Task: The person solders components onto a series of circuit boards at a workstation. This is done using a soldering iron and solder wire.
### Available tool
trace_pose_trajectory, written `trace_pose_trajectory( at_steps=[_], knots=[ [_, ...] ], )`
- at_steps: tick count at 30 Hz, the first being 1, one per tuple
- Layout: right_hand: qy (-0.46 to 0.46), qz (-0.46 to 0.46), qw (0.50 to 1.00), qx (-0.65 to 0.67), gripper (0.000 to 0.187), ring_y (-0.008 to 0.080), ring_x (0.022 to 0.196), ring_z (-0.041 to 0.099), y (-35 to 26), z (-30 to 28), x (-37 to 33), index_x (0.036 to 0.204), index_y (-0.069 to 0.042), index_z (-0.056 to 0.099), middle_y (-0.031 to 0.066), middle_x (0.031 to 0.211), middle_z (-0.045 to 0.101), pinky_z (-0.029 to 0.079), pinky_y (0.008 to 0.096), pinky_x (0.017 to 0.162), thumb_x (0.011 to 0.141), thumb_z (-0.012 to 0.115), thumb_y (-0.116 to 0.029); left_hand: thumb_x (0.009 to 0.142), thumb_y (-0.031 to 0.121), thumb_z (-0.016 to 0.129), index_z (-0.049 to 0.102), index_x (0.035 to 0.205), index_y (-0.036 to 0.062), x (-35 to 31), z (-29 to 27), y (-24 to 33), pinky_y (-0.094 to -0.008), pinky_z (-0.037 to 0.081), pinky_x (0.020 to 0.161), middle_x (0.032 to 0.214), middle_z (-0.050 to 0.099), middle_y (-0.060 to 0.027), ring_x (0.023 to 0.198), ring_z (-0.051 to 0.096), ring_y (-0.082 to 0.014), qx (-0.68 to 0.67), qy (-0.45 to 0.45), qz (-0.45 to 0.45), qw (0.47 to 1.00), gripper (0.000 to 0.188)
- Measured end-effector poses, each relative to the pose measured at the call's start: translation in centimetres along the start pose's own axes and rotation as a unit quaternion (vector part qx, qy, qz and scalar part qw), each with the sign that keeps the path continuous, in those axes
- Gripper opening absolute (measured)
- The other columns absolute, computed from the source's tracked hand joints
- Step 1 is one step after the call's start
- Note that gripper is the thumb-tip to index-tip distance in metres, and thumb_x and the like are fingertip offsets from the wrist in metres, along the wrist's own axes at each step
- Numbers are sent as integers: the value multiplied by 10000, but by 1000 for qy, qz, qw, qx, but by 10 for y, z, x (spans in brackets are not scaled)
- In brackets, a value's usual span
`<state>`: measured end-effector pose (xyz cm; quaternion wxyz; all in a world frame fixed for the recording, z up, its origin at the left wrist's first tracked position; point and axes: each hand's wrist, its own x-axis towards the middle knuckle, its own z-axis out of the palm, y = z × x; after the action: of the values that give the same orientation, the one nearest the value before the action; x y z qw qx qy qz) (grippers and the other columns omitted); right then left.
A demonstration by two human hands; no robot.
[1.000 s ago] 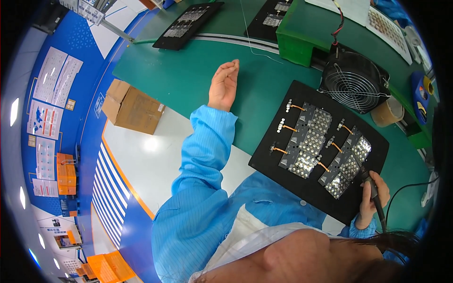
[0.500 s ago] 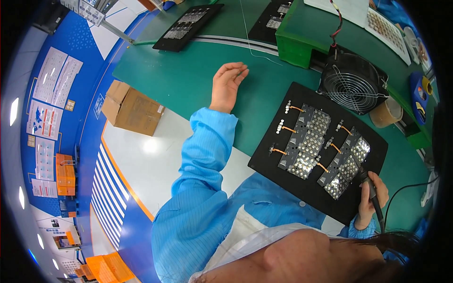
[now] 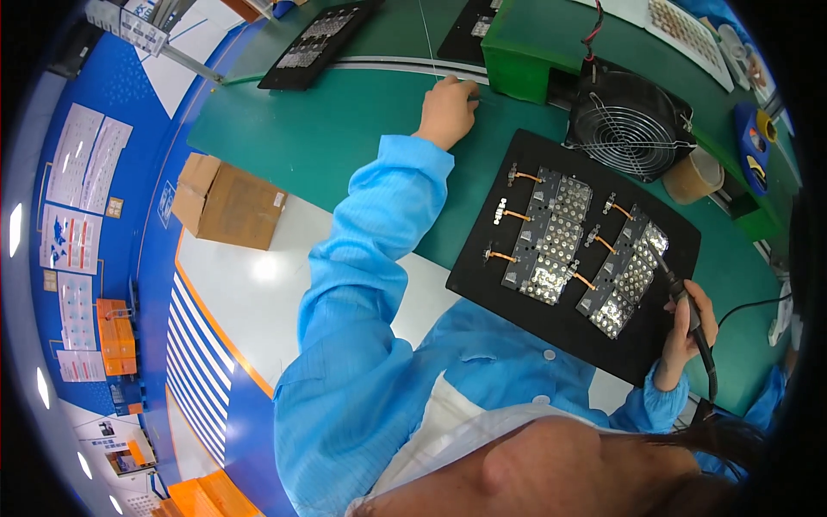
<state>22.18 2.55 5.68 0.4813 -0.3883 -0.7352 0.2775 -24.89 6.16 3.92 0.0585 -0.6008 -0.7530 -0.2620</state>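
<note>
My right hand (image 3: 687,332) grips a soldering iron (image 3: 696,323) with a black handle and cord. Its tip reaches the upper part of the right-hand strip of circuit boards (image 3: 622,280), which carries shiny round parts. A second strip (image 3: 550,237) lies to its left. Short orange leads with small connectors stick out from both strips, which rest on a black board (image 3: 482,267) overhanging the table's near edge. My left hand (image 3: 448,112) is closed beyond that board, its fingers curled at a thin wire (image 3: 428,39) hanging from above. The fingertips partly hide the wire's lower end.
A black fan (image 3: 633,129) with a wire guard stands just behind the board, beside a brown tape roll (image 3: 694,177) and a green shelf (image 3: 524,60). Another black board (image 3: 314,47) lies at the back left. A cardboard box (image 3: 228,202) is left of the table.
My left hand has gone from loosely open to closed, moving slightly right and away to the wire. The soldering iron's tip has moved up along the right-hand strip. The whole view has shifted slightly.
</note>
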Motion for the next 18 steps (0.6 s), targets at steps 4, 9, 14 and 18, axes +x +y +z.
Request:
trace_pose_trajectory(
  at_steps=[4,9,14,18],
  knots=[
    [6,9,1000,14,241,148,654,632,2,0,-1,1041,59,649,124,827,649,480,219,606,860,617,-97,765,35,682,684,835,53,-11,-6,7,-439,467,739,943,586,-118,842,595,-349,60,54,63,995,73],
    [-3,-8,1000,19,234,146,649,629,1,1,1,1035,62,647,117,809,646,478,218,600,860,614,-89,773,9,653,655,808,33,-32,-17,2,-412,427,737,934,568,-118,831,577,-311,13,73,50,996,43],
    [-8,-11,1000,15,229,146,656,631,-3,0,3,1039,64,647,119,809,648,481,219,599,858,603,-69,794,-31,640,614,829,-7,-52,-38,4,-349,460,595,881,564,-124,676,606,-244,-113,43,-4,993,50],
    [4,-10,1000,11,262,154,678,641,2,-2,0,1069,68,646,132,843,663,486,226,595,881,625,-113,831,-21,635,600,829,-30,-66,-71,48,-295,461,527,841,570,-123,608,629,-187,-288,-69,-70,953,36]
  ],
)
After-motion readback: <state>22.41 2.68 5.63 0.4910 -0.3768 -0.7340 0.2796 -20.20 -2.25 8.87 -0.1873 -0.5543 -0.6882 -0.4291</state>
